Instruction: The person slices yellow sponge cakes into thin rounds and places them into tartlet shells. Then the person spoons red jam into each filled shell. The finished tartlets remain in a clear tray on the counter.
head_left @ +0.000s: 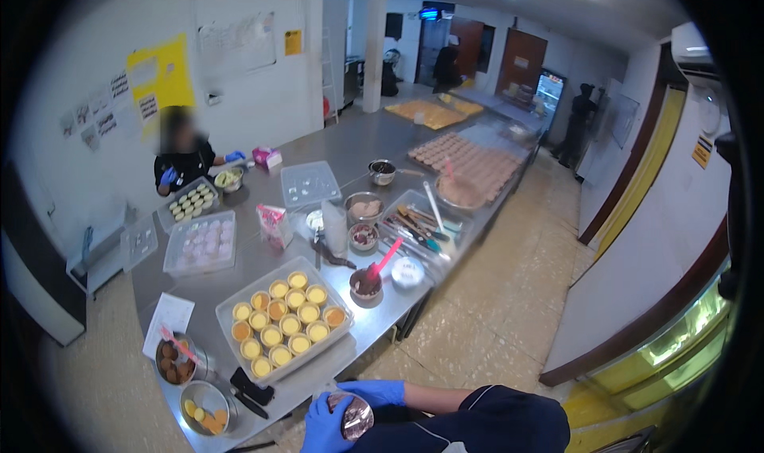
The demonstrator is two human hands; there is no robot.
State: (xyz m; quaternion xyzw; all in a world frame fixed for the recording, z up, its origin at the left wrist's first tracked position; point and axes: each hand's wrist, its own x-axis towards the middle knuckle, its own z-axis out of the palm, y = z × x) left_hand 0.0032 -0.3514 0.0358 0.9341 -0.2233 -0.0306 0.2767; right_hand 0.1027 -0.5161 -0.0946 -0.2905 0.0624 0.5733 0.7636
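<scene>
Close to my body, past the table's near edge, both my hands hold a small round shiny container [357, 418] with a silvery, brownish face; its contents cannot be made out. Blue gloves cover both. My left hand [322, 426] wraps its fingers over the container's left side. Behind its upper side, my right hand [380, 391] is closed against it, some fingers hidden. Nearest on the steel table [338, 353] stands a clear plastic tub [225, 314] of round cups with yellow and orange-brown tops. A knife [250, 404] and a black object [253, 384] lie left of my hands.
A steel bowl [229, 396] holds yellow and orange pieces; beside it a pot [204, 362] holds brown rounds. A brown-coated bowl [367, 297] carries a pink spatula [387, 256]. Tools fill a tray [457, 254]. A gloved co-worker [188, 160] works across the table.
</scene>
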